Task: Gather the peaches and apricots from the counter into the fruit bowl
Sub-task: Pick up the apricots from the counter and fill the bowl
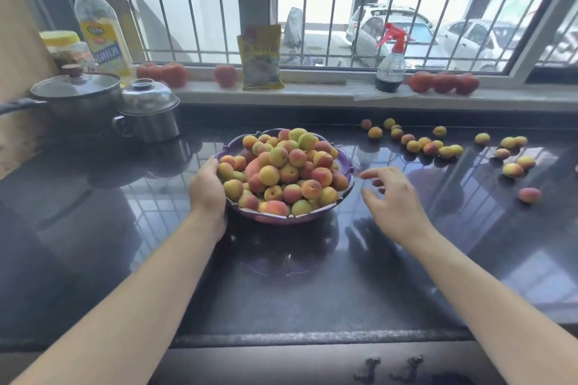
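While the left hand (208,187) is cupping the near-left rim of the bowl (291,218), fingers pressed against the outer fruit and holding nothing loose, the right hand (395,200) is hovering empty just beside the bowl's right edge, fingers spread and slightly curled. The bowl is sitting mid-counter and is heaped well above its rim with peaches and apricots.

Most of the job looks done, but loose fruit (431,147) is lying scattered along the right of the counter (312,291), with one piece (529,195) sitting apart and nearer the front. The right hand is probably heading there next. To do it well, it should be taking a few at a time and setting them into hollows near the middle of the heap, not dropping them on the slope, since the pile could be shedding fruit over the edge. The bracing left hand is helping on the glossy surface.

Nothing is lying between the right hand and the loose fruit. Two pots (147,116) are standing at back left, clear of the work. Tomatoes (444,82), a spray bottle (391,69), a yellow packet (262,58) and an oil bottle (101,31) are lining the sill and are not part of the task.
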{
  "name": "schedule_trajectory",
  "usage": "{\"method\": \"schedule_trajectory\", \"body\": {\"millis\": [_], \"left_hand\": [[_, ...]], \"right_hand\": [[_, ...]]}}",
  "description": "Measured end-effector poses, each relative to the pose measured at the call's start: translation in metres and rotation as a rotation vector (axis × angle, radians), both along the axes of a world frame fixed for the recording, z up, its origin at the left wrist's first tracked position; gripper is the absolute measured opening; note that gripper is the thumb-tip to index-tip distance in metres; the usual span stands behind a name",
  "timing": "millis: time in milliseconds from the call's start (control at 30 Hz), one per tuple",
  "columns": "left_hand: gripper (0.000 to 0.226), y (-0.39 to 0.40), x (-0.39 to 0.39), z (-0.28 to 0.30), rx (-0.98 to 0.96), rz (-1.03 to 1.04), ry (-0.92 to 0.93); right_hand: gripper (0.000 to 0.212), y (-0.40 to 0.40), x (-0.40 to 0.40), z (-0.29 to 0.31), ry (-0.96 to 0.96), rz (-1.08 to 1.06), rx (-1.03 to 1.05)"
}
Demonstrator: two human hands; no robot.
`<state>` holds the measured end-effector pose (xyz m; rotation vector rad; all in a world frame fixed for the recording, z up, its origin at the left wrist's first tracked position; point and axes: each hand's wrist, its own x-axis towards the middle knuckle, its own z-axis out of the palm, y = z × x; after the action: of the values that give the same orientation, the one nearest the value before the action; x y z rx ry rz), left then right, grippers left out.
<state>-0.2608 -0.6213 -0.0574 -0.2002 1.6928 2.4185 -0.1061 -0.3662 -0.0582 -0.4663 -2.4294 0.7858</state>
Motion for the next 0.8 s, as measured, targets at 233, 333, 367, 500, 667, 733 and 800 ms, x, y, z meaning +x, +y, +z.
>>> {"method": "schedule_trajectory", "body": {"millis": [233, 333, 367, 500, 667, 733, 800], "left_hand": [[0.049, 0.037, 0.032, -0.004, -0.025, 0.271, 0.062], [0.05, 0.065, 0.055, -0.006, -0.106, 0.286, 0.148], [0.051, 0.07, 0.059, -0.008, -0.117, 0.272, 0.168], [0.038, 0.051, 0.024, -0.014, -0.052, 0.301, 0.174], [0.038, 0.032, -0.043, -0.014, -0.064, 0.19, 0.2], [0.034, 0.034, -0.045, -0.021, -0.092, 0.122, 0.229], [0.029, 0.035, -0.043, -0.026, -0.078, 0.088, 0.257]], "right_hand": [[0.046, 0.067, -0.024, -0.011, -0.314, -0.119, 0.035], [0.052, 0.084, -0.051, -0.015, -0.347, -0.11, 0.036], [0.051, 0.088, -0.059, -0.017, -0.344, -0.111, 0.044], [0.048, 0.104, -0.085, -0.028, -0.288, -0.102, 0.155], [0.055, 0.128, -0.128, -0.031, -0.293, -0.092, 0.233], [0.058, 0.138, -0.146, -0.031, -0.315, -0.104, 0.253], [0.06, 0.147, -0.161, -0.03, -0.351, -0.119, 0.308]]}}
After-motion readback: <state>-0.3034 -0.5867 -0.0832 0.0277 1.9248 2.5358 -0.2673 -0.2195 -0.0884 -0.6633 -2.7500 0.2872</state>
